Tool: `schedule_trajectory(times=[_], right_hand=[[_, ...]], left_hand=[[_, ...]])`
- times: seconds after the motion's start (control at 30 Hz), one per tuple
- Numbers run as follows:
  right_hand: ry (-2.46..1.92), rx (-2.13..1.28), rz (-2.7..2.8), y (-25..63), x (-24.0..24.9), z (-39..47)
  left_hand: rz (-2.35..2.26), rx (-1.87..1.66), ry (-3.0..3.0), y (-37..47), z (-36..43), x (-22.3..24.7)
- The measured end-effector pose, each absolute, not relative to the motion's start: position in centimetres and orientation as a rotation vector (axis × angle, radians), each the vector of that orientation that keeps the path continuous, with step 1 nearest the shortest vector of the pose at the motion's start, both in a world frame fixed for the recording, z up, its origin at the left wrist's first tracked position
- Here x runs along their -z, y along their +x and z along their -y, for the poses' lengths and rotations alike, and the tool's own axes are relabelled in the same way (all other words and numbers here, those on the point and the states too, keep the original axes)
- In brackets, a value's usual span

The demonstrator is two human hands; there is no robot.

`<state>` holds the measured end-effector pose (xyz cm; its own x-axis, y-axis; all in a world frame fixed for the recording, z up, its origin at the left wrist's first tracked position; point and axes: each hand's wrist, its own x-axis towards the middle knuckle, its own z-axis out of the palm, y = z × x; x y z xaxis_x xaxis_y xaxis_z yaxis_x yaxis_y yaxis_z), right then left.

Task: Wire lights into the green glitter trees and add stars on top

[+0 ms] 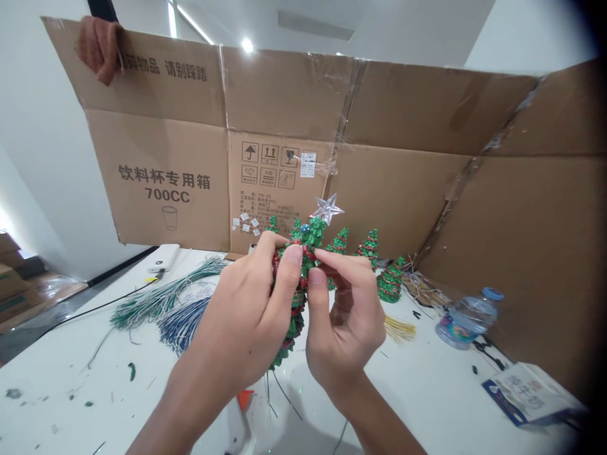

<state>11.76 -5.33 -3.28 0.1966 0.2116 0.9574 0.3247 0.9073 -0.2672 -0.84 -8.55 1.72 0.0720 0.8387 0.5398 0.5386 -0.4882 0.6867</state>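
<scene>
A small green Christmas tree [313, 232] with red trim and a blue bead stands tilted between my hands, topped by a clear star [327, 209]. My left hand [249, 309] is closed around its left side, the thumb pressing near the upper red trim. From the other side, my right hand [351, 309] pinches close against the tree with thumb and index finger; what lies between those fingertips is too small to make out. Part of the trunk side is hidden by the fingers. Thin wires [284, 395] hang below the tree.
Several similar trees [391, 279] stand behind my hands. Green wires [161, 300] and blue wires [183, 322] lie left, yellow wires [399, 328] right. A water bottle [469, 318] and a milk packet [533, 392] sit right. Cardboard [403, 196] walls the back. An orange-tipped tool [245, 399] lies in front.
</scene>
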Motion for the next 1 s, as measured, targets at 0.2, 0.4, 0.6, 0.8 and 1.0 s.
schedule_trajectory(times=[0.2,0.4,0.6,0.8,1.0], right_hand=[[-0.466,0.093,1.387,11.73,3.25,5.37],[-0.462,0.082,1.387,11.74,3.25,5.37],[-0.499,0.107,1.392,11.74,3.21,5.32],[-0.475,0.105,1.389,11.78,3.23,5.27],[-0.47,0.094,1.394,11.77,3.29,5.31]], left_hand=[[-1.372,-1.387,2.04,-0.89,8.56,-1.7],[-1.374,-1.384,2.043,-0.82,8.45,-1.72],[-1.373,-1.384,2.039,-0.97,8.63,-1.61],[-1.373,-1.382,2.042,-0.85,8.46,-1.7],[-1.383,-1.387,2.048,-0.84,8.46,-1.66]])
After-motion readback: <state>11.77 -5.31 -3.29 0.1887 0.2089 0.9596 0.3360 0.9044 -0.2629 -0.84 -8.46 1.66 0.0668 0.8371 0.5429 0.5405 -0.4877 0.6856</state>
